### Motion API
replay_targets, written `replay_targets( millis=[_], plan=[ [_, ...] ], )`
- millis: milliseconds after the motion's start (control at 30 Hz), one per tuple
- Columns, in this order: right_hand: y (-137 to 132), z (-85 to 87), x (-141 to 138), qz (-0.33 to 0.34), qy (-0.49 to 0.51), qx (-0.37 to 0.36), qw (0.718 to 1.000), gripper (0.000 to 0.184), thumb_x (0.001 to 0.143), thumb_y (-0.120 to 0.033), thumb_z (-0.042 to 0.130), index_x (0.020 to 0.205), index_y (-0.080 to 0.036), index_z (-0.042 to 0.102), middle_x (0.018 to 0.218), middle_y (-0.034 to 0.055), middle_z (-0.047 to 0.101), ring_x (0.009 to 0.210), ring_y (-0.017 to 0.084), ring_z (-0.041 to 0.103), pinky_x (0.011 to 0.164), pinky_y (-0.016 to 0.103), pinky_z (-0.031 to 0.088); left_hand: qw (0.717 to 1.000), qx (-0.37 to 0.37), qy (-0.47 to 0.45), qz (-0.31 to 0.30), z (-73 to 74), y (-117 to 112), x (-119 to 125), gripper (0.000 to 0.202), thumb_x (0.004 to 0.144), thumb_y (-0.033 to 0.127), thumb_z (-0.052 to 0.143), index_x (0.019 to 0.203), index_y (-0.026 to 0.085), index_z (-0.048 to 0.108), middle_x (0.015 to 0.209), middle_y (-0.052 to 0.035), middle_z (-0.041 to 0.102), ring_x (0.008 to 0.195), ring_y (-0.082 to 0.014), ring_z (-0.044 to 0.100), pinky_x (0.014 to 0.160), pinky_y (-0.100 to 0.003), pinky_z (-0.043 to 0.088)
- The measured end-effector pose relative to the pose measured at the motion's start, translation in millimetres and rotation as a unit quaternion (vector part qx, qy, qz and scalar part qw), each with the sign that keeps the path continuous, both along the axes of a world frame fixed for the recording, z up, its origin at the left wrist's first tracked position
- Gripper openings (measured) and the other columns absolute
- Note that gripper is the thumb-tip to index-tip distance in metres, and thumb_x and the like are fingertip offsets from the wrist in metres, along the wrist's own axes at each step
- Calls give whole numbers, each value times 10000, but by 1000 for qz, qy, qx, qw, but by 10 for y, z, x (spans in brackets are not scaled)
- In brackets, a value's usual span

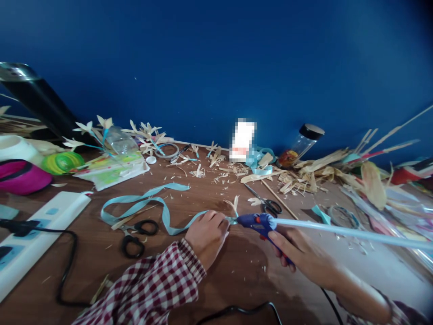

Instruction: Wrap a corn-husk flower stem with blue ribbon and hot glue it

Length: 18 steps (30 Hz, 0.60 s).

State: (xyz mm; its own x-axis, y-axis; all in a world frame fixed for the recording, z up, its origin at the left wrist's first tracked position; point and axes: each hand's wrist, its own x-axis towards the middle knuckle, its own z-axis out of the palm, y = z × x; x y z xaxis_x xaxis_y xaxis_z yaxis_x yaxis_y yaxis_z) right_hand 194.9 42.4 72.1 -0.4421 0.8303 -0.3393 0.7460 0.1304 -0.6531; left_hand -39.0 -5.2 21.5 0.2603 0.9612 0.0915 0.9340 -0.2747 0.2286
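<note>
My left hand (207, 235) is closed in a fist over one end of a light blue ribbon (142, 203), which loops away to the left across the wooden table (209, 189). A small husk flower (234, 205) pokes out beside that fist. My right hand (293, 250) grips a blue glue gun (259, 223) with a long pale glue stick (348, 232) out the back. The gun's nozzle points left and touches the ribbon end at my left hand.
Black-handled scissors (135, 234) lie left of my left hand; another pair (269, 205) lies behind the gun. A white power strip (37, 230) with a black cable sits at the left edge. Dried husk scraps (304, 178), a jar (301, 144) and husk flowers (101, 131) line the blue wall.
</note>
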Motion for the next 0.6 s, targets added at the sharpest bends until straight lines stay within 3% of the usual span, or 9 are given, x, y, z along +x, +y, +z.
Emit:
replay_targets(
  millis=[233,367,500,600],
  plan=[
    [26,-33,0,-24,-3,-38,999,492,908,-578,325,692,-195,545,592,-10,557,539,136,586,457,221,444,1000,6,2,3,19,-9,8,157,911,224,466,990,192,598,1001,-33,629,974,-240,547,833,-424,480],
    [0,3,11,-34,-5,-38,999,498,904,-593,322,692,-198,538,581,-15,572,508,126,574,451,216,435,1000,4,2,0,20,-14,8,149,903,212,482,994,186,596,1009,-35,628,985,-242,548,833,-420,483],
    [-31,1,-9,-31,-13,13,999,457,911,-558,344,719,-205,561,604,1,594,534,141,597,455,230,453,1000,19,8,-3,9,-14,4,154,913,217,467,993,187,596,1019,-35,625,992,-241,548,825,-422,484],
    [-24,-66,19,-3,-19,93,995,354,913,-475,399,748,-226,589,619,19,618,547,159,607,457,250,470,1000,20,11,-4,8,-11,6,159,917,220,462,991,186,598,1001,-32,628,982,-240,549,817,-415,485]
  ],
)
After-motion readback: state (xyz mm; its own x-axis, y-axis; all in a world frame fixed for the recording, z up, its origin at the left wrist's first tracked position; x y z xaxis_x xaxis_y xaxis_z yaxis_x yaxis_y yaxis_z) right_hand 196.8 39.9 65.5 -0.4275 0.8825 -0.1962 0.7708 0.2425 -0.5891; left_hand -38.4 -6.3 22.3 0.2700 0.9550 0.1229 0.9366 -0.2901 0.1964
